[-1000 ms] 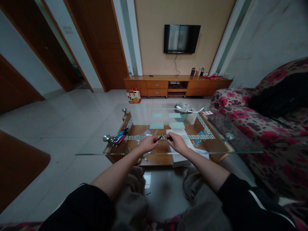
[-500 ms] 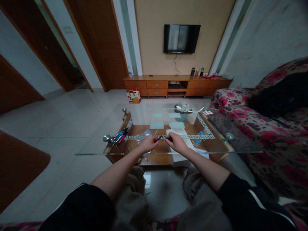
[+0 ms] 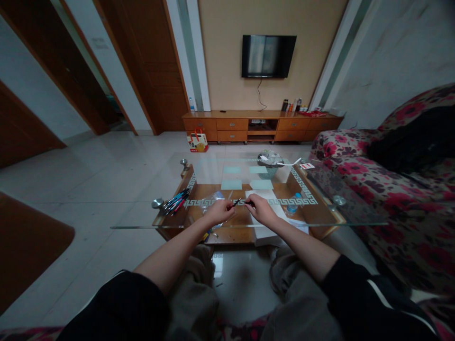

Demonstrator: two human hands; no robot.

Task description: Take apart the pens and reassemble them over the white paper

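- The left hand point(image 3: 219, 211) is closed around a dark pen point(image 3: 236, 202), whose tip pokes out toward the right hand.
- The right hand point(image 3: 262, 210) pinches a small dark piece point(image 3: 250, 204), perhaps a cap or a refill; it is too small to tell which.
- The two hands are close together, the pen and the piece almost meeting between them, just above the near middle of the glass table point(image 3: 142, 215).
- A bundle of pens point(image 3: 176, 201), blue, black and red, lies on the glass near the table's left edge, beside a metal stud point(image 3: 157, 204).
- Below the glass, on the wooden shelf point(image 3: 313, 215), a white sheet point(image 3: 265, 195) lies under the right hand, with a small bottle point(image 3: 293, 204) to its right.
- Toward the far edge stands a basket point(image 3: 269, 164) filled with scraps.
- A flowered sofa point(image 3: 401, 199) runs along the table's right side.
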